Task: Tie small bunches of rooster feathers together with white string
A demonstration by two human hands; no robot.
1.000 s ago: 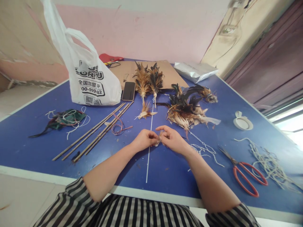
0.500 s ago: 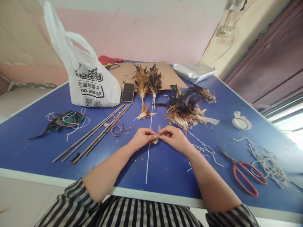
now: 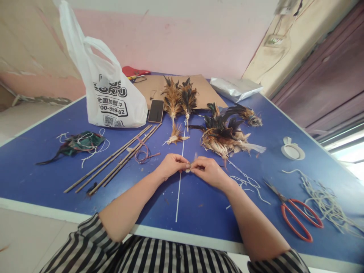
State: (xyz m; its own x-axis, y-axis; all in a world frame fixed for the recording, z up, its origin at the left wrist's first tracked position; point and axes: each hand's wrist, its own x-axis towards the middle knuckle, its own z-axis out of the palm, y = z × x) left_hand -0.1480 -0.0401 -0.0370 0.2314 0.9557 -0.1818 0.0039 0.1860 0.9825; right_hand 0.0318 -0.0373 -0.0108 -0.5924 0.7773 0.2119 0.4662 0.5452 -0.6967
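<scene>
My left hand (image 3: 173, 166) and my right hand (image 3: 208, 170) meet fingertip to fingertip over the white line on the blue table. Both pinch a small pale feather piece (image 3: 188, 170), mostly covered by the fingers. Just beyond my hands lies a small brown feather tuft (image 3: 175, 135). Behind it are two tied feather bundles, one brown (image 3: 172, 99) and one darker (image 3: 188, 98). A loose pile of black and cream feathers (image 3: 223, 136) is beyond my right hand.
Sticks (image 3: 125, 161) and a purple cord (image 3: 143, 154) lie left; a white bag (image 3: 113, 91) stands behind them beside a phone (image 3: 156, 111). Red-handled scissors (image 3: 302, 216), tape (image 3: 292, 151) and tangled string (image 3: 327, 201) are right. Cardboard (image 3: 209, 93) lies at the back.
The whole view has shifted slightly. My right fingers have changed their pinch on the small piece, and less of it shows between the hands.
</scene>
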